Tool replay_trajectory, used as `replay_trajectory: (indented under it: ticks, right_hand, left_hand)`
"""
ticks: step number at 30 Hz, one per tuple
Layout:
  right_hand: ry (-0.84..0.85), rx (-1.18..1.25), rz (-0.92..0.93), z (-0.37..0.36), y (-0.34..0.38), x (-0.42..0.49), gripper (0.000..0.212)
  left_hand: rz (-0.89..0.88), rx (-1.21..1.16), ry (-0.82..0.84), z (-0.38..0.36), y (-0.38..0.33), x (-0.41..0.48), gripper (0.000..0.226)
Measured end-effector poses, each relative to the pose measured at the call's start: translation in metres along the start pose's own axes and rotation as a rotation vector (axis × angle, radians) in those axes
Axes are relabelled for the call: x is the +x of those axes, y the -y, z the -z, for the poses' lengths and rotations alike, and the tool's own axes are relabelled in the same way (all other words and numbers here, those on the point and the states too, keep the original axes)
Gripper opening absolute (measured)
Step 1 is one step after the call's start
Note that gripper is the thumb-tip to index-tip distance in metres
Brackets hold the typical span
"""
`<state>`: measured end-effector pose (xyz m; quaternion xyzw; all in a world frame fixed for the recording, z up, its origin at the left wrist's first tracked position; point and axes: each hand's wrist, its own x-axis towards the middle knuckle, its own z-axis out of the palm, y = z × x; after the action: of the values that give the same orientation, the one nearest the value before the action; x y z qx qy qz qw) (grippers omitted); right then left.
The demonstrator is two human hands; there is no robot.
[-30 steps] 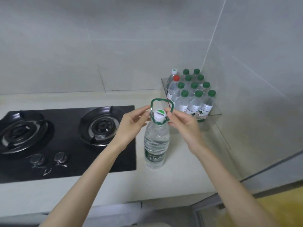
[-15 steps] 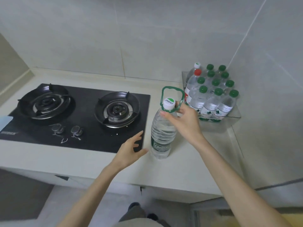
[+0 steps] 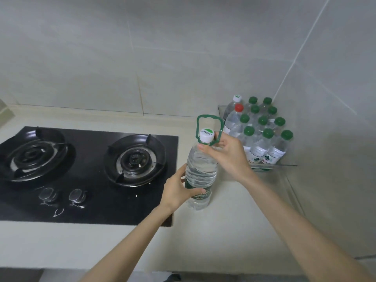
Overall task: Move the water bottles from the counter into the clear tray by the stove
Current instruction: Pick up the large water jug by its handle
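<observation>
Standing upright on the surface (image 3: 234, 237), bottle (image 3: 200, 169) sits between stove (image 3: 91, 202) and tray (image 3: 285, 167). Right hand (image 3: 228, 157) grips its neck under the white cap; left hand (image 3: 178, 190) wraps the labelled lower body. Tray holds small bottles (image 3: 262, 139), mostly green-capped.

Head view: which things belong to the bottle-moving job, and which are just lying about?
Job: large water bottle, held by left hand at its body and right hand at its neck; clear tray; small bottles standing in it.
Lying about: gas hob; its two knobs; tiled wall.
</observation>
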<state>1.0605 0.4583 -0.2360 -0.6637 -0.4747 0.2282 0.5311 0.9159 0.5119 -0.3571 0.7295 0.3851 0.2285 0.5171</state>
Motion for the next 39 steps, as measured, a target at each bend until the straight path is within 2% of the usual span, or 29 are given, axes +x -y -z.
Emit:
replay_trajectory:
  ticks: [8,17,22,30,35,39]
  right_hand:
    - [-0.045,0.071,-0.064,0.0,-0.009,0.081,0.029]
    - [-0.102,0.048,-0.149,0.011,-0.032,0.18,0.04]
    - [-0.094,0.035,-0.17,0.021,-0.042,0.226,0.035]
    - [-0.037,-0.134,-0.146,0.04,-0.051,0.271,0.033]
    - [0.001,-0.163,-0.151,0.042,-0.052,0.287,0.031]
    - [-0.018,-0.15,-0.135,0.044,-0.056,0.288,0.032]
  left_hand:
    - [-0.047,-0.041,0.009,0.01,-0.008,0.101,0.073]
    - [-0.016,-0.089,-0.022,0.004,-0.026,0.203,0.074]
    - [-0.016,-0.093,-0.054,-0.008,-0.029,0.251,0.074]
    - [-0.006,-0.166,-0.093,-0.029,-0.033,0.299,0.076]
    - [0.008,-0.285,-0.12,-0.032,-0.036,0.31,0.069]
    - [-0.04,-0.281,-0.135,-0.034,-0.038,0.31,0.068]
